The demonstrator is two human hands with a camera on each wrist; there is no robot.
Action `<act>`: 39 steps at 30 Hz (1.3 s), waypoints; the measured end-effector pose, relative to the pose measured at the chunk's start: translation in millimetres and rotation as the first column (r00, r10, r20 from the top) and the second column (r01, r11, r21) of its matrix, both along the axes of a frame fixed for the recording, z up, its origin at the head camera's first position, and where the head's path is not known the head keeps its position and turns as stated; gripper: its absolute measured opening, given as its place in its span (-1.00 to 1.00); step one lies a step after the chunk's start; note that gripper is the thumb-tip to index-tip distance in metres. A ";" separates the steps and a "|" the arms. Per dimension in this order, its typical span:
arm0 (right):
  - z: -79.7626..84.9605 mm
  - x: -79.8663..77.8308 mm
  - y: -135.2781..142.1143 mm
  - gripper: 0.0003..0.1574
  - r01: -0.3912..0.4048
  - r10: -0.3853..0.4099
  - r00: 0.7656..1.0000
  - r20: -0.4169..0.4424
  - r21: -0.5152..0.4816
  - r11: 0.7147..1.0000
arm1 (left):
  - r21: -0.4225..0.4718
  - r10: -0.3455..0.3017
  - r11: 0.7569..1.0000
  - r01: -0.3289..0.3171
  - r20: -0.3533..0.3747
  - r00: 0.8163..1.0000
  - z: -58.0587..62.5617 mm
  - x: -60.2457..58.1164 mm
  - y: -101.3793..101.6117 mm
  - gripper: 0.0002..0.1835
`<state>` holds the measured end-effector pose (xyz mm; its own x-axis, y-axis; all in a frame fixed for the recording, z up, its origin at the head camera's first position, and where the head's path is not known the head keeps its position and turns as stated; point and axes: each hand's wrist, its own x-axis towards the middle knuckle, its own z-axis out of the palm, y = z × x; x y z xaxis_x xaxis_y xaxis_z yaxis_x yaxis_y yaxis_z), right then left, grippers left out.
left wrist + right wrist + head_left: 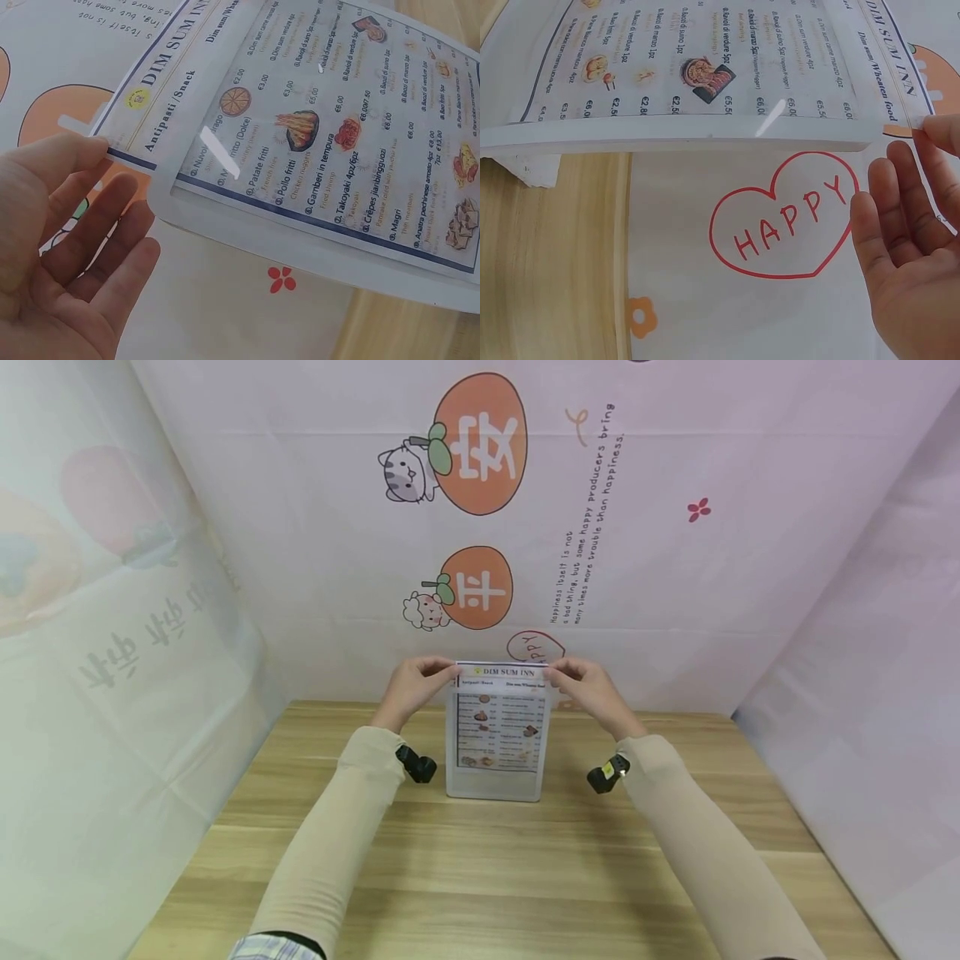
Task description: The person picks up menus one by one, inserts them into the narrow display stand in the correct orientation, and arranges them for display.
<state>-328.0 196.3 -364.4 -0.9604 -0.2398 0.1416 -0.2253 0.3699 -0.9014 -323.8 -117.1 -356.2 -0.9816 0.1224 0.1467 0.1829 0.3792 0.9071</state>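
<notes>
A printed "DIM SUM INN" menu sheet (500, 672) sits in a white-edged upright display stand (495, 786) on the table, its top strip sticking out above the clear front. At the sheet's upper left corner, my left hand (415, 689) pinches the paper between thumb and index finger; the other fingers hang loosely curled in the left wrist view. My right hand (596, 695) pinches the upper right corner the same way. In the right wrist view, the stand's white side edge (705, 136) runs below the menu print, apart from the right hand's lower fingers.
The stand rests on a wood-grain table (480, 877), near its back edge. Behind it hangs a white printed cloth (322, 527) with orange fruit drawings and a red heart outline (814, 275). More cloth closes off the left and right sides. A white support piece (532, 171) shows beneath the stand.
</notes>
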 end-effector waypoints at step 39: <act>-21.2 2.1 3.7 -0.53 -0.037 0.037 0.999 -0.027 0.029 0.999 | 0.032 -0.012 0.999 0.011 0.039 0.999 -24.4 2.8 -2.2 -0.70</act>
